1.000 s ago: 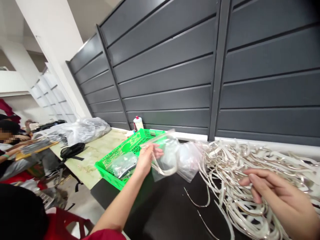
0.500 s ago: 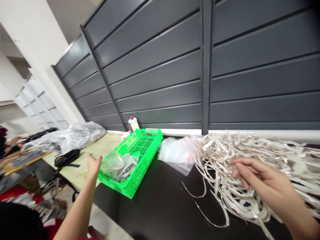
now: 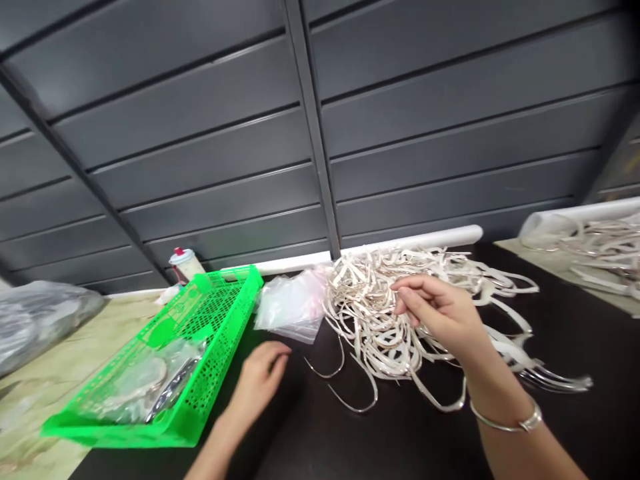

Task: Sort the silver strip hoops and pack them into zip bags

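Observation:
My right hand (image 3: 440,312) is over a tangled heap of thin white and silvery curved strips (image 3: 380,353). Its thumb and forefinger come together in a pinch at the heap; whatever lies between the tips is too small to make out. A bangle circles that wrist. Low over the dark tabletop (image 3: 310,433), my left hand (image 3: 260,373) has loosely bent fingers, the thumb apart, and nothing visible in it. It is between the green plastic basket (image 3: 225,347) and two loose strips. Clear plastic bags (image 3: 290,300) lie flat just beyond it, beside the heap.
Inside the basket are filled clear bags (image 3: 145,380). A lidded cup (image 3: 186,263) stands behind it. A grey panelled wall (image 3: 225,153) closes off the back, with a white roll (image 3: 425,237) along its foot. More strips (image 3: 605,247) lie at the far right.
The view has swung right. My left hand has come from the basket's left side to its right, nearer the bags. My right hand stays at the heap, its pose much the same.

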Action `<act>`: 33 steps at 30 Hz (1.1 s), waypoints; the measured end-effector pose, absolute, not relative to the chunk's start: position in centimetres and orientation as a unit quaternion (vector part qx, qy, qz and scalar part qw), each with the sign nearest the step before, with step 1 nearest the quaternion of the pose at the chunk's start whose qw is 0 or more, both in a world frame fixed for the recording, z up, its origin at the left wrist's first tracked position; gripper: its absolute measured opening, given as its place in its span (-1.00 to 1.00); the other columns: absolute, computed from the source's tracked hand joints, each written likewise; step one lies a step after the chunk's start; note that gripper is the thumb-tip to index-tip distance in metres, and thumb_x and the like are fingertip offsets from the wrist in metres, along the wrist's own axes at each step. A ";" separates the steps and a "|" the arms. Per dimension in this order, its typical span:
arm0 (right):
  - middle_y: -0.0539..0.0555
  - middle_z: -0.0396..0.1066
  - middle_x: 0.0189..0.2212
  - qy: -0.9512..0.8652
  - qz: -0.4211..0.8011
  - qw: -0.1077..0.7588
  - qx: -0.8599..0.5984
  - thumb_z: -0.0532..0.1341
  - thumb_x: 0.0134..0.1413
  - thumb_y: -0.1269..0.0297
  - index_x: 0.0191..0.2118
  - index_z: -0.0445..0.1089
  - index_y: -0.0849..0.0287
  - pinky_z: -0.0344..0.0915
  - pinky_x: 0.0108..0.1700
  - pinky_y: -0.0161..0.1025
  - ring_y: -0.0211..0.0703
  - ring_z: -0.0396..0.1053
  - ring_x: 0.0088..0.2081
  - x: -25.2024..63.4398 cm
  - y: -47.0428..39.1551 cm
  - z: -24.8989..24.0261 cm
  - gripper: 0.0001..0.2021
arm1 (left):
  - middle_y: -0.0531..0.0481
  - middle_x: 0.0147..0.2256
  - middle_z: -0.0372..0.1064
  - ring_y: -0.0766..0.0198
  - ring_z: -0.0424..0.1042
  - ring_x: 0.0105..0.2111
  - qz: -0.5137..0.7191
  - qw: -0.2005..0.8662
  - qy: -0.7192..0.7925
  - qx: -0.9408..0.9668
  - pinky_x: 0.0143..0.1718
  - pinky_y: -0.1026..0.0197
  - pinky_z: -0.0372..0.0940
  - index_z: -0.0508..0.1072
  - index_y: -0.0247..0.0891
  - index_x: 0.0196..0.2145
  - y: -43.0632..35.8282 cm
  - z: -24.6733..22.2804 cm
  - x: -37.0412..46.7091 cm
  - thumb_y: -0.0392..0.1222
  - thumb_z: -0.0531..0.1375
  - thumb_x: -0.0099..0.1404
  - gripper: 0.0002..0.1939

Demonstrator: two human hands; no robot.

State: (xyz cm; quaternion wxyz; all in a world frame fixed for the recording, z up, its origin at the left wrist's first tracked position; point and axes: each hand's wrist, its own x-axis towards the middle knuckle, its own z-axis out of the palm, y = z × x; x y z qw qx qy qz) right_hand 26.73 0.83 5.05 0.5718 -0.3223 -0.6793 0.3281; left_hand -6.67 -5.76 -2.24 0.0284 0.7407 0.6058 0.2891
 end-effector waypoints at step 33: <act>-0.02 0.37 -0.59 -0.773 0.372 0.380 -0.346 0.11 0.14 0.22 -0.44 0.40 0.21 0.06 -0.59 -0.39 -0.35 0.18 -0.62 25.2 1.7 5.0 -0.77 | 0.05 -0.55 0.40 0.31 0.37 -0.47 0.668 0.438 0.402 0.448 -0.33 0.28 0.26 0.39 -0.27 -0.55 -3.2 2.3 4.5 -0.09 0.37 -0.02 -0.74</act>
